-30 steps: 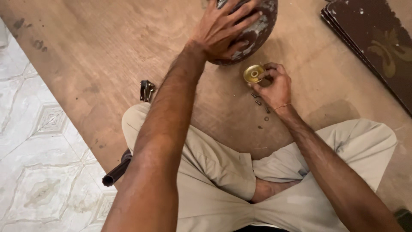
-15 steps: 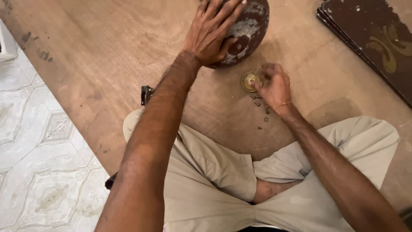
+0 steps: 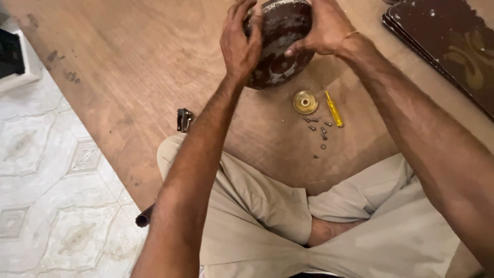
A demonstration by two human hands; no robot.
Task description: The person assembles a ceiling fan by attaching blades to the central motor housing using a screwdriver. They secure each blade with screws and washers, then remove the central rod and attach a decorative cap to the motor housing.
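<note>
A large plywood board (image 3: 128,67) covers most of the floor and carries everything in view; its left edge runs diagonally beside pale patterned floor tiles (image 3: 46,180). The person sits cross-legged at the board's near edge in beige trousers (image 3: 267,216), both forearms reaching forward. At the board's far right corner lies a stack of dark brown panels (image 3: 453,46) with a faded yellow pattern. Near the far edge, both hands are clamped on a rounded dark brown motor housing (image 3: 280,46), worn and streaked with pale grime: the left hand (image 3: 241,44) grips its left side with the fingers curled over the top, and the right hand (image 3: 324,28) grips its right side, thumb pressed on the front face. Whether the housing rests on the board or is lifted just clear cannot be told. Just below it on the board lies a round brass disc (image 3: 305,102), and just beside that, to its right, a small yellow-handled screwdriver (image 3: 334,108). A few small dark screws (image 3: 318,128) are scattered just beneath the disc. Near the board's left edge, by the person's left knee, lies a small dark metal tool (image 3: 183,119).
</note>
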